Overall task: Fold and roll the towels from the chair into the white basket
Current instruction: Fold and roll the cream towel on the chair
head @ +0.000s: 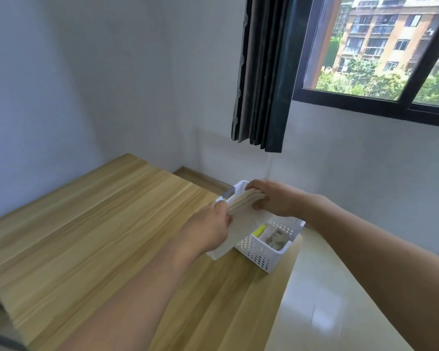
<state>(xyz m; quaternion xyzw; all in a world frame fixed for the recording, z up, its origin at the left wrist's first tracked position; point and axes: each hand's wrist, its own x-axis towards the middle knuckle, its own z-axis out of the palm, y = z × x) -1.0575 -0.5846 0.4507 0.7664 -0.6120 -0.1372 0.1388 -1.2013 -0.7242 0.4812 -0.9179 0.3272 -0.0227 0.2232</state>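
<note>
I have both my left hand (208,228) and right hand (271,198) clamped on the rolled cream towel (242,201) over the white basket (261,245) at the table's (91,224) far right corner, and loosening either end risks it unrolling.

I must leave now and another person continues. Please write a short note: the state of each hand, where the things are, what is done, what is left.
Left hand: grips the near end of the cream towel.
Right hand: fingers pinch its far end.
The towel is held over the white basket, at the table edge.
Done: a yellow-green towel and a grey towel lie in the basket.
Left: lower this towel in. The chair is out of view.
</note>
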